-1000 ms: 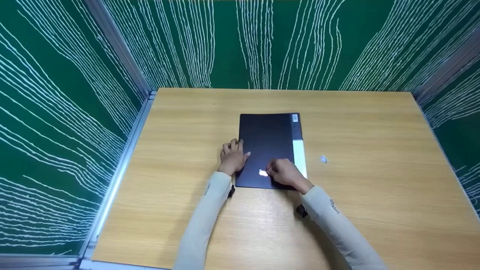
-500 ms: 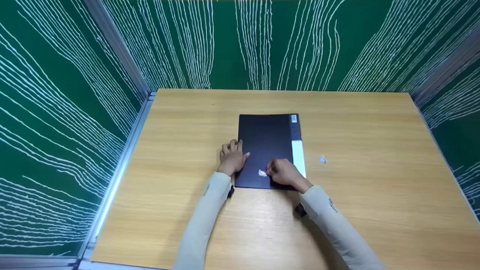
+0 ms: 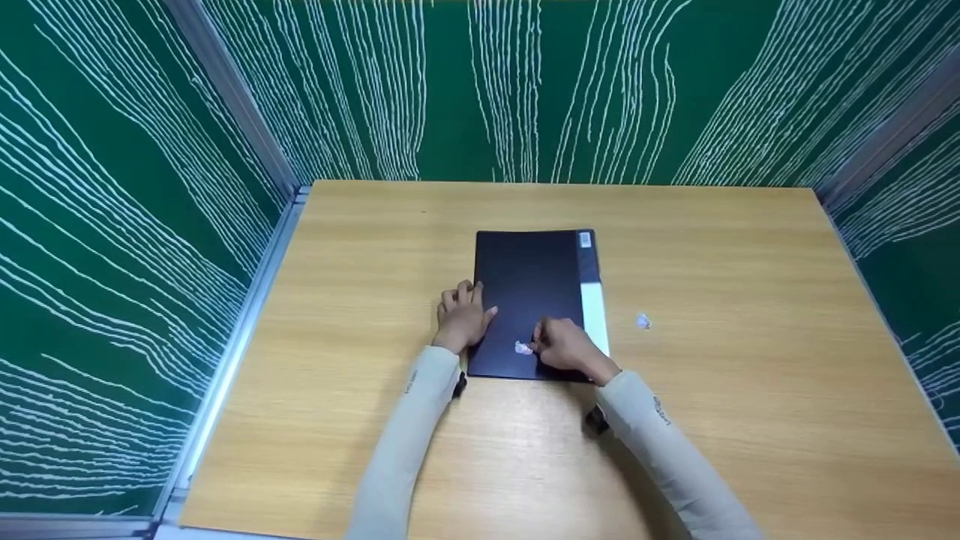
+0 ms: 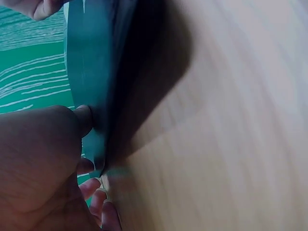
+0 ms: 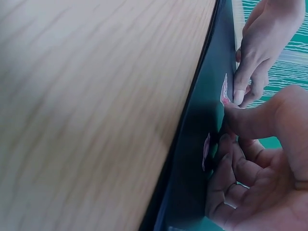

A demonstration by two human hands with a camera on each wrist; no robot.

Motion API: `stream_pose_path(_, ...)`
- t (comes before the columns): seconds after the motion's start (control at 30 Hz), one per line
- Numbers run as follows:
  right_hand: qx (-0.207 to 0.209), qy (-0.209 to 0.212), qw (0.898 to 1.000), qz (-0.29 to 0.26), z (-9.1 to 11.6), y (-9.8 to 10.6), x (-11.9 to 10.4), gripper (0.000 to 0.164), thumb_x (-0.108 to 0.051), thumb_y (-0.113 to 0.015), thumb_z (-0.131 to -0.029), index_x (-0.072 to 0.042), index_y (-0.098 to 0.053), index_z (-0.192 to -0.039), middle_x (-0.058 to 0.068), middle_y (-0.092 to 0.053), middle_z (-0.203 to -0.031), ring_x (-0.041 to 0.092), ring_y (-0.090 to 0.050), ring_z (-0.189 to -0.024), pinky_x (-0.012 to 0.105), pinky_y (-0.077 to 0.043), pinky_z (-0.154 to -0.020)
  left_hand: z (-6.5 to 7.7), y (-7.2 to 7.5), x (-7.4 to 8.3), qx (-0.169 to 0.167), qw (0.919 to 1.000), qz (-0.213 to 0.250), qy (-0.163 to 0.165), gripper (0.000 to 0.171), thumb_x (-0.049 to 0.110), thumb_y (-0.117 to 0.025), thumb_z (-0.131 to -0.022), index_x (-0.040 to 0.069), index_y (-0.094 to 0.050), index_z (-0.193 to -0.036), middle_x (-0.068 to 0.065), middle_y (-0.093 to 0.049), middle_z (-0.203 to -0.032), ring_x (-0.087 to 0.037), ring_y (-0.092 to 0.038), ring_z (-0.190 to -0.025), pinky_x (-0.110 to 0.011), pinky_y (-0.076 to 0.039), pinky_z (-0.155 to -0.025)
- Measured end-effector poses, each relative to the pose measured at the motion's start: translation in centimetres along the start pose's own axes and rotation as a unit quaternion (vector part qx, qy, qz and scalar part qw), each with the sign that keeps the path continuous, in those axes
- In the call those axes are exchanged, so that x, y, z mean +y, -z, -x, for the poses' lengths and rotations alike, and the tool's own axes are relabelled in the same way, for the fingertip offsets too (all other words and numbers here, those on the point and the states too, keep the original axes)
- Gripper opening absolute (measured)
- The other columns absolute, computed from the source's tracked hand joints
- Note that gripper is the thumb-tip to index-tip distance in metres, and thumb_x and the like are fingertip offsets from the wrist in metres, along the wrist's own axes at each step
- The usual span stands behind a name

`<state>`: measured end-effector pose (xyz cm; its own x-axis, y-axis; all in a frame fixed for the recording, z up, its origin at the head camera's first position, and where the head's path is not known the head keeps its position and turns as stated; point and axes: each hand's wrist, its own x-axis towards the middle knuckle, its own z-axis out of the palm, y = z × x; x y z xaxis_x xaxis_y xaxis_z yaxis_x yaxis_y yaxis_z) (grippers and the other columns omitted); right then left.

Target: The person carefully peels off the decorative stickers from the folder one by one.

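Observation:
A flat black file folder (image 3: 525, 277) lies on the table with a white strip along its right side. My left hand (image 3: 461, 315) rests at its left edge, thumb on the cover and fingers beside the edge. In the right wrist view, my right hand (image 5: 260, 154) pinches a small torn white-and-pink paper sticker (image 5: 224, 90) between thumb and forefinger, close over the cover. From the head view, this sticker (image 3: 523, 348) shows just left of the fingertips, near the folder's lower end. A second small pinkish patch (image 5: 206, 153) shows on the glossy cover below the fingers.
A small crumpled whitish scrap (image 3: 643, 321) lies on the wooden table (image 3: 712, 262) to the right of the folder. A small white label (image 3: 585, 239) is at the folder's top right corner. Green walls (image 3: 450, 150) with white wavy lines enclose the table.
Both hands stay in place on the folder. The sticker at the right fingertips has changed in shape and brightness slightly; the whole head view has shifted a little.

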<state>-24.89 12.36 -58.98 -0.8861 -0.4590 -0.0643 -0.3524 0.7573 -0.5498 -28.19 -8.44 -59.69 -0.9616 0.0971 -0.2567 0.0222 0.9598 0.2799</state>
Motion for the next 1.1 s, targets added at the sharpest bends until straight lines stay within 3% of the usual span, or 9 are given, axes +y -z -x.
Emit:
stream_pose_path(0.37,-0.008,-0.021,1.0,-0.003,-0.03,-0.08,0.02,0.011,-0.002,-0.064,-0.081,-0.01,-0.056,-0.078,0.0,-0.056,-0.071,0.017,-0.048,-0.065,0.03,-0.043,-0.062,0.07,-0.03,0.05,-0.005,1.0,0.0,-0.001,0.066,0.049,-0.033,-0.106,0.016,-0.017,-0.16,-0.011,-0.016,-0.162,-0.04,-0.022,-0.14,-0.052,-0.029,-0.113)
stream_pose_path(0.87,-0.01,-0.008,1.0,-0.014,-0.1,-0.14,0.12,0.016,0.001,-0.058,-0.078,-0.011,-0.049,-0.073,-0.002,-0.047,-0.069,0.018,-0.046,-0.067,0.029,-0.038,-0.062,0.0,-0.18,-0.02,-0.002,0.9999,-0.014,0.002,0.065,0.049,-0.032,-0.106,0.016,-0.017,-0.16,-0.01,-0.017,-0.162,-0.039,-0.025,-0.139,-0.05,-0.032,-0.112)
stream_pose_path(1.1,-0.022,-0.019,0.999,-0.027,-0.1,0.14,0.13,0.019,0.001,-0.058,-0.078,-0.013,-0.046,-0.073,-0.001,-0.044,-0.07,0.019,-0.044,-0.067,0.029,-0.037,-0.063,-0.63,-0.53,-0.16,-0.008,0.9998,-0.013,0.01,0.067,0.051,-0.033,-0.105,0.017,-0.017,-0.16,-0.009,-0.017,-0.162,-0.04,-0.024,-0.14,-0.051,-0.031,-0.113)
